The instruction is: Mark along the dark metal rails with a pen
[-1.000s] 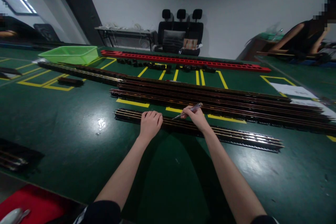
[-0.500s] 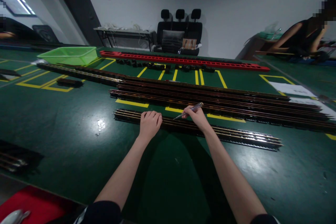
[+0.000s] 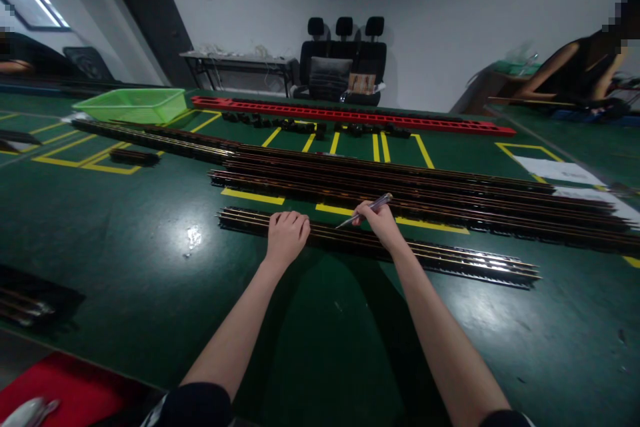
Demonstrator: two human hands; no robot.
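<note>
A long black rail strip (image 3: 465, 260) with brass-coloured rods along it lies crosswise on the green table in front of me. My left hand (image 3: 287, 235) presses on it left of its middle, fingers together and curled over its far side. In my right hand (image 3: 377, 220) is a slim screwdriver (image 3: 367, 209) with a clear handle, gripped like a pen. Its thin shaft slants down to the left, the tip at the strip between my hands. Whether the tip touches a rod is too small to tell.
Behind the strip lies a bundle of similar long strips (image 3: 350, 177). Farther back are several small black parts (image 3: 300, 125), a long red rack (image 3: 350, 112) and a green basket (image 3: 135, 105). More strips (image 3: 25, 297) lie at lower left. A person (image 3: 575, 70) sits at far right.
My right hand and the screwdriver have shifted slightly to the right along the strip. My left hand keeps its place on the strip.
</note>
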